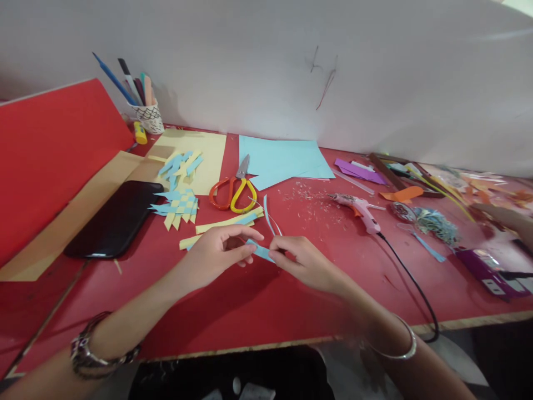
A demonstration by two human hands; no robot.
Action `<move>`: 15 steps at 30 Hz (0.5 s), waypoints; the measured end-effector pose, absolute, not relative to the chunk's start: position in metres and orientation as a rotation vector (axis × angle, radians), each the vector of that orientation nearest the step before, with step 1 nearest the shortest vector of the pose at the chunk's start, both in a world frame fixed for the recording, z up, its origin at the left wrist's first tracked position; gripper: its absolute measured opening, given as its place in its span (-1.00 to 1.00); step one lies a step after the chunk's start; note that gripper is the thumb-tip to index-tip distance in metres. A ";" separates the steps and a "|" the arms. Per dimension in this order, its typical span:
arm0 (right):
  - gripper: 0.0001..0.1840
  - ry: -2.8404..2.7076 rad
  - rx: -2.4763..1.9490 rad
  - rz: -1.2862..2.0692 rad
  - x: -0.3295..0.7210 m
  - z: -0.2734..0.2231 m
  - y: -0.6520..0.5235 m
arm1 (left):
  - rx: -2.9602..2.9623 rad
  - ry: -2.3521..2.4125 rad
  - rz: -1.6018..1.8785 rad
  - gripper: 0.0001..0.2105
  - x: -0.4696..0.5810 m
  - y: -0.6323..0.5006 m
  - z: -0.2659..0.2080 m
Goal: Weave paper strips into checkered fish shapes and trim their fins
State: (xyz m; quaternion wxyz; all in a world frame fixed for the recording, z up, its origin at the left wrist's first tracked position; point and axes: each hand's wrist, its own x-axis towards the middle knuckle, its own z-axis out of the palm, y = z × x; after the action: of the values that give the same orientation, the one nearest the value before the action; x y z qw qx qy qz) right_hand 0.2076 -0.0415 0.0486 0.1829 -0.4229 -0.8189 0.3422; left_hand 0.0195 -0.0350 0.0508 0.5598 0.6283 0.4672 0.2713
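Between my two hands a short blue paper strip [261, 251] is stretched just above the red table. The fingers of my left hand [222, 250] pinch its left end, and my right hand [297, 261] grips the right end. Just behind them lie yellow and blue paper strips [216, 226], partly hidden by my left hand. A thin curved blue strip [267, 214] stands out beyond my right fingers. Scissors [237, 191] with one red and one yellow handle rest farther back. Woven blue-and-yellow paper pieces [179, 205] lie to the left.
A black phone [119, 219] lies at left, with a pen cup [149, 116] behind it. Blue sheets [283, 158] lie along the wall. A pink glue gun [356, 208] with a cord, a purple power strip [489, 272] and another person's hand [506, 216] are at right.
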 end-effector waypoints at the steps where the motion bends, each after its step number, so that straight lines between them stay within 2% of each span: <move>1: -0.78 -2.307 -1.191 0.968 0.208 0.048 -0.041 | 1.483 1.105 0.651 -0.80 0.020 -0.035 0.051; 8: -0.88 -2.089 -1.222 1.061 0.209 0.043 -0.044 | 1.470 1.080 0.704 -0.83 0.020 -0.036 0.048; 15: -0.75 -2.083 -1.211 1.384 0.204 0.048 -0.047 | 1.475 1.087 0.732 -0.86 0.023 -0.037 0.051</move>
State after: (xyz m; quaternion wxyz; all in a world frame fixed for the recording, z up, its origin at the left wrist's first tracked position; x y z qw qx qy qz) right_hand 0.2042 -0.0470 0.0485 0.1805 -0.4286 -0.7374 0.4899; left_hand 0.0230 -0.0371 0.0514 0.5514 0.6237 0.4595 0.3096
